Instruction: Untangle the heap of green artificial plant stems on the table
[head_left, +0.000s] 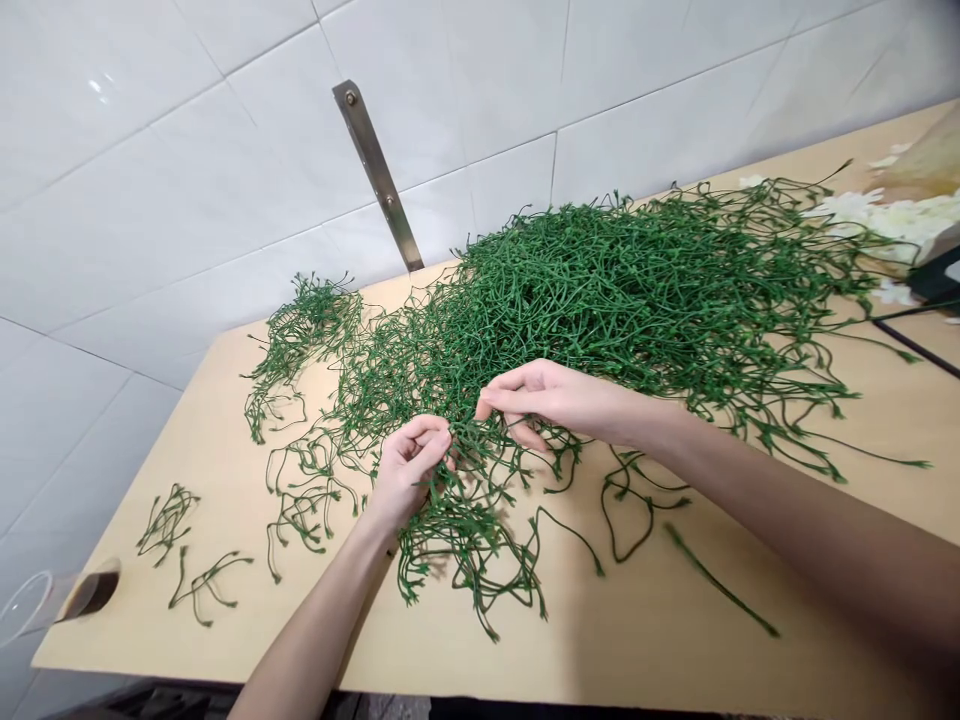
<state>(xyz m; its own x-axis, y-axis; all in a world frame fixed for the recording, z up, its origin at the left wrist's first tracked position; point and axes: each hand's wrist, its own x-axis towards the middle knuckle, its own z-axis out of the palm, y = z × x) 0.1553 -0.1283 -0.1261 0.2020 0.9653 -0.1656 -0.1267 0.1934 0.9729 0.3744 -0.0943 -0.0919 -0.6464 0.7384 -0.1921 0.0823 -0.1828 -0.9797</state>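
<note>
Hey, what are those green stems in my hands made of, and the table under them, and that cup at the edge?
Green stems: probably moulded plastic, matte; uniform colour, thin wiry branches with small knobbed tips. Left hand and right hand pinch them. Table: looks like pale wood laminate, smooth; even tan, faint grain. Cup: clear plastic or glass, see-through, dark liquid inside.

No text, label, brand, number or sign can be read on anything in view.
</note>
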